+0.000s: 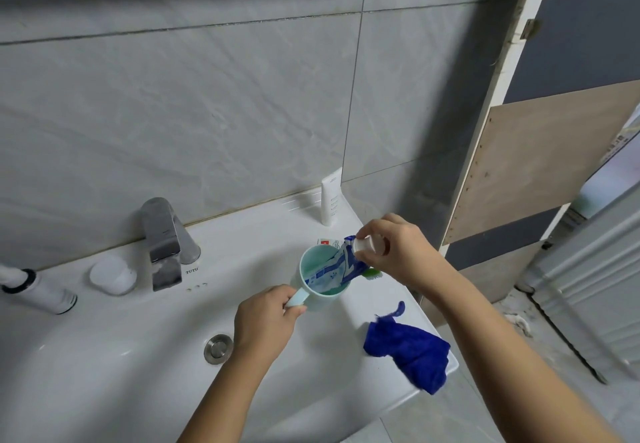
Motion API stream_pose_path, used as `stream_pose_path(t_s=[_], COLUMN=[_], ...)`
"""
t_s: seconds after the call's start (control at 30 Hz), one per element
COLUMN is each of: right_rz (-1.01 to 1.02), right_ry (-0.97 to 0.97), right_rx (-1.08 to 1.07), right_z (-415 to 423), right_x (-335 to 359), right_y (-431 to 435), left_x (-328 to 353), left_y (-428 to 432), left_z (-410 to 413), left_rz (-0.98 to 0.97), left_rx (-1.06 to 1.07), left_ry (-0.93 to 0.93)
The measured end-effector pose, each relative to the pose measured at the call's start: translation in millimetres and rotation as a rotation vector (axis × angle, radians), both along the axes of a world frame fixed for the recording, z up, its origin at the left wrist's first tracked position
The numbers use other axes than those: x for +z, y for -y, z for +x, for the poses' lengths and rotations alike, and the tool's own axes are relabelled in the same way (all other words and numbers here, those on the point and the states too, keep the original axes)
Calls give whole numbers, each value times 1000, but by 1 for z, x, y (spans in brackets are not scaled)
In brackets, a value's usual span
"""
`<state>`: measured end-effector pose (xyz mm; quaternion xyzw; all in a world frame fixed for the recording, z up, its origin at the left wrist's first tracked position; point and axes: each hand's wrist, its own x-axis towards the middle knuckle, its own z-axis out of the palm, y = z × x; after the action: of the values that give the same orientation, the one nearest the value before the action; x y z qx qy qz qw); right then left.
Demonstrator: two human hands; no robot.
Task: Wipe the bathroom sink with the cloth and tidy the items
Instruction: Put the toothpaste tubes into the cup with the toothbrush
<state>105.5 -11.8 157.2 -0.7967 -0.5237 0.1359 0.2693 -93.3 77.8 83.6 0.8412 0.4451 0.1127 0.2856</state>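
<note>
Gripping the handle of the pale green cup [311, 266], the left hand [266, 319] has its fingers curled round it at the right side of the white sink [104, 356] (whether the cup rests there or is lifted cannot be told). The right hand [393, 252] pinches the white cap end of a blue toothpaste tube [341, 266], whose flat end is down inside the cup while the tube leans toward the right. The blue cloth [405, 349] lies crumpled on the sink's right-hand surface near the front corner, apart from both hands, one flap drooping over the edge. At the back stand a chrome faucet [162, 245] and an upright white tube [330, 196]; the drain plug [218, 348] sits in the basin.
</note>
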Motion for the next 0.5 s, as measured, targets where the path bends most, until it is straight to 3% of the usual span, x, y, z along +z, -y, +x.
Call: stream_pose_path(t_s=[0.4, 0.5], right_rz=[182, 137], right_ry=[-493, -439], right_rx=[-46, -128], right_z=[50, 77], right_x=[-60, -96], right_y=[-4, -3], left_x=[-12, -16], left_y=[-8, -9], left_z=[10, 8], left_rz=[-1, -20], left_rx=[236, 341], left_ry=[24, 10])
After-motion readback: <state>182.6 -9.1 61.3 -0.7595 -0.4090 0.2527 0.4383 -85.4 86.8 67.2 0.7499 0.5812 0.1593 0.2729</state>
